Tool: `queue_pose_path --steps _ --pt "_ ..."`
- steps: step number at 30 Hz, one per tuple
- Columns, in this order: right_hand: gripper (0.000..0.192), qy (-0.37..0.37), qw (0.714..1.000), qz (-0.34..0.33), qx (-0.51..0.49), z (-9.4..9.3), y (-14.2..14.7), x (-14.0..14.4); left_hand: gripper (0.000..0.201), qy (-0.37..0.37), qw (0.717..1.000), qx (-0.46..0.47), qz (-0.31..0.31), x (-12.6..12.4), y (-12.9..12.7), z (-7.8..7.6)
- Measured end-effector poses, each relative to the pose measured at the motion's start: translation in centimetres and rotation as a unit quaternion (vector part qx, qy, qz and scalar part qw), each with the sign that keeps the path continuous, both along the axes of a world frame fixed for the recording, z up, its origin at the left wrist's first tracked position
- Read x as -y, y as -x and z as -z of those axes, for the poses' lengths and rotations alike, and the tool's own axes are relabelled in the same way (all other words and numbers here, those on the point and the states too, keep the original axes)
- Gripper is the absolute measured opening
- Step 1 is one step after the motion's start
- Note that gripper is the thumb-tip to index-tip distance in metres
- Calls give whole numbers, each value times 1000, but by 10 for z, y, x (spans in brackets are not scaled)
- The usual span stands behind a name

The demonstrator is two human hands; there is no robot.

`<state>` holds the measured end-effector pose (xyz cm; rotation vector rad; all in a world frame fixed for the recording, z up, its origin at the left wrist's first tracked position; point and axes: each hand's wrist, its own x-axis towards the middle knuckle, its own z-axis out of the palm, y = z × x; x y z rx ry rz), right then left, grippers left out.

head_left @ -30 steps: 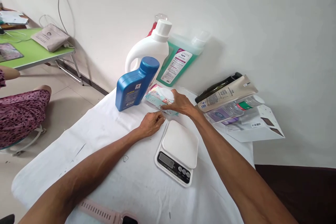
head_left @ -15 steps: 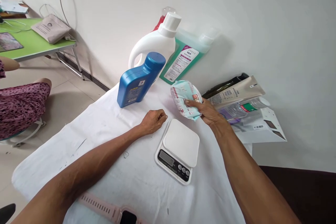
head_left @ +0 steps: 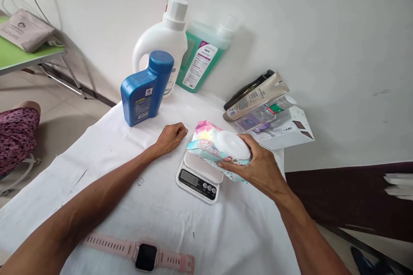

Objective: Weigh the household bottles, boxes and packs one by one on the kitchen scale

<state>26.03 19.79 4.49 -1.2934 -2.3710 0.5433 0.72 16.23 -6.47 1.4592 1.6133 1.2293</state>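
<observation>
My right hand (head_left: 258, 161) grips a pack of wet wipes (head_left: 211, 142) with a white lid, thumb on the near side and fingers round the far end. The pack is over the white digital kitchen scale (head_left: 193, 180) and hides much of its plate; whether it touches the plate I cannot tell. The scale's display and buttons show at its front. My left hand (head_left: 171, 139) rests on the white cloth just left of the scale, fingers curled in; whether anything is inside them is hidden.
Behind stand a blue bottle (head_left: 145, 90), a white jug (head_left: 161, 43) and a green bottle (head_left: 203, 56). Right of them lie a beige tube (head_left: 258, 96), a clear bottle (head_left: 264, 114) and a white box (head_left: 290, 133). A pink smartwatch (head_left: 146, 256) lies in front. A seated person's patterned clothing (head_left: 17, 137) shows left.
My right hand has brought the wipes pack from behind the scale to over its plate and turned it so the white lid shows. My left hand stays curled by the scale. The view has shifted right.
</observation>
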Motion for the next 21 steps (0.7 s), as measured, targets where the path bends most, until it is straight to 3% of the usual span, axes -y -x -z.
queue_pose_path --steps 6,9,11,13,15,17,19,21 --pt "53 1 999 -33 18 10 7 2 24 1 1000 -3 -6 0 0 -1" --pt "66 35 999 -29 18 6 4 2 24 -2 1000 -1 -5 -1 0 0" --pt "78 58 998 -20 -25 4 0 4 23 -2 1000 1 -6 -1 0 0" --pt "68 60 988 14 -141 9 -6 9 24 0 1000 4 -6 -2 0 0" --pt "42 24 947 111 -302 25 -11 15 25 0 1000 5 -4 -1 0 -1" --pt "33 -8 866 252 -431 49 -15 23 25 1 1000 4 -3 -1 0 -1" --pt "30 33 802 351 -483 77 -18 31 25 5 1000 4 -5 -1 -1 -2" --pt "29 79 784 374 -489 99 -21 38 25 9 1000 5 -8 -1 -1 -2"
